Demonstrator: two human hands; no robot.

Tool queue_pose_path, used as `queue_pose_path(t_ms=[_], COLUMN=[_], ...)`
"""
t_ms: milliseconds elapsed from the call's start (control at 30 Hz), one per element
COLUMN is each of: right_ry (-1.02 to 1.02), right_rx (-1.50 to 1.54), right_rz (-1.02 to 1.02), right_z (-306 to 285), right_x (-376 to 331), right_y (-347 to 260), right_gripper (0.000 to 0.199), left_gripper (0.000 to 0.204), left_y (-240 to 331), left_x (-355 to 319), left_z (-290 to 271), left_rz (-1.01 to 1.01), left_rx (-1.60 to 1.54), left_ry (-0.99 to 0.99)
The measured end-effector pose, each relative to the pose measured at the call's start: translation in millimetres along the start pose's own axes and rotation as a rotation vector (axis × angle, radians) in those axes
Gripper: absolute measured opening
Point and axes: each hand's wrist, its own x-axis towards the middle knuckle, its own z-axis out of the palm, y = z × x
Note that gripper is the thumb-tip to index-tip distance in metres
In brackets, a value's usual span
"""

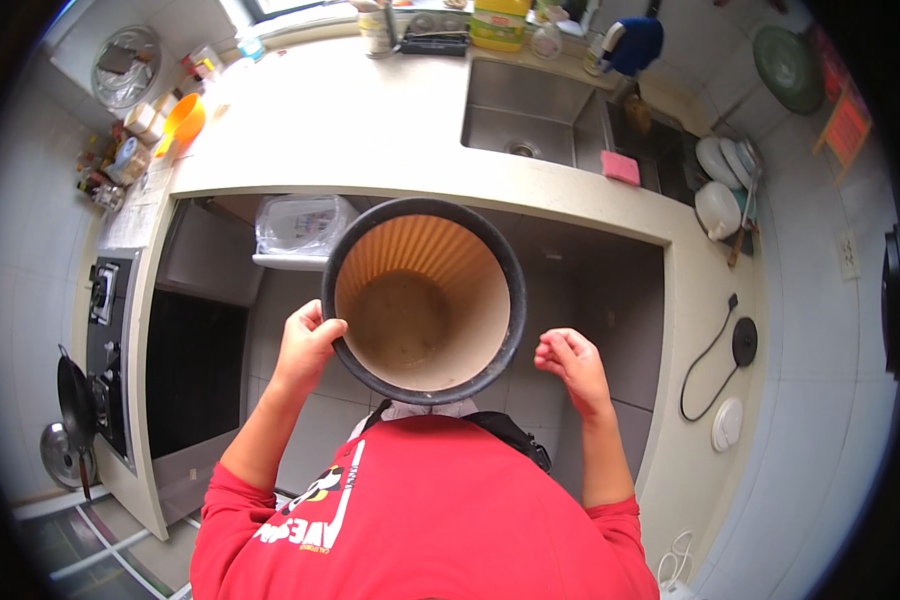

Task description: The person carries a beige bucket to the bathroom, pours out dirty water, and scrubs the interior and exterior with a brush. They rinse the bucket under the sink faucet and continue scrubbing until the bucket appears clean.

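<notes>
A round trash can (pixel 425 372) with a black rim and a tan, ribbed inside stands tilted before me, its mouth facing up. No liner shows in it, and its floor looks brownish with a few marks. My left hand (pixel 310 340) grips the rim at its left side, with the thumb over the edge. Off the can's right side, a short gap away, my right hand (pixel 573 368) hangs with its fingertips drawn together and nothing visible between them.
A white bin lined with a clear plastic bag (pixel 300 226) hangs under the counter (pixel 320 120). Beyond are a steel sink (pixel 525 110), a pink sponge (pixel 620 167) and an orange scoop (pixel 183 120). A gas stove (pixel 110 350) lies left; a corded black base (pixel 744 342) lies right.
</notes>
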Motion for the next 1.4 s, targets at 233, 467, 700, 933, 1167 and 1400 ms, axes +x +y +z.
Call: queue_pose_path(t_ms=[233,467,700,933,1167,1400], right_ry=[-0.145,-0.377,-0.782,-1.216,-1.436,-1.839], right_rx=[-0.144,-0.294,-0.557,-0.762,-0.929,-1.142], right_rz=[-0.084,0.269,0.507,0.478,0.475,0.358], right_z=[25.4,69.9,163.9,308.5,439.9,556.4], right_x=[41.7,22.3,-6.4,-90.8,-225.3,-396.5], right_y=[-11.8,17.0,70.9,138.4,242.4,327.2], right_gripper=[0.018,0.026,0.010,0.013,0.024,0.025], left_gripper=[0.005,0.011,0.007,0.016,0.016,0.011], left_y=[-29.9,-112.2,-178.0,-261.7,-347.5,-380.2], left_x=[-20.7,-157.8,-285.1,-435.8,-599.5,-747.3], left_z=[-32.4,-48.6,-38.3,-52.0,-61.2,-72.9], left_rz=[0.047,0.098,0.125,0.193,0.233,0.550], left_rx=[-0.040,-0.167,-0.376,-0.703,-0.931,-1.146], left_ry=[0.130,0.648,1.289,1.889,2.381,2.646])
